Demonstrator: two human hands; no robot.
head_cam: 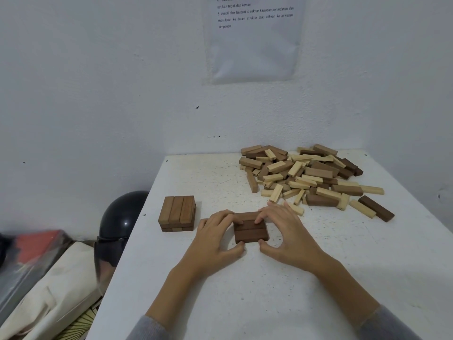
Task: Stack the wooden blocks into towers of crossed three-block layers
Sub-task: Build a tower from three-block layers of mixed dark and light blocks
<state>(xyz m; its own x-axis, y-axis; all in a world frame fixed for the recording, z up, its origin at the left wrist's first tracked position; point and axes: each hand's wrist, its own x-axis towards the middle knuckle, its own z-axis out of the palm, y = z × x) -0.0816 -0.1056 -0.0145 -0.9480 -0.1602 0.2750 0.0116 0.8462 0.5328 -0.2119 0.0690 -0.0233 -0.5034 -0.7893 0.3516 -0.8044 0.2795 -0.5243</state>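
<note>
The left hand [215, 238] and right hand [286, 231] pinch the dark layer [251, 233] from both sides. Probably to square it up.

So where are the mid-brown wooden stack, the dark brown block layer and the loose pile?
Mid-brown wooden stack [176, 209]: head view, top middle block.
Dark brown block layer [250, 233]: head view, bare top face.
Loose pile of wooden blocks [318, 172]: head view, central brown block.
</note>
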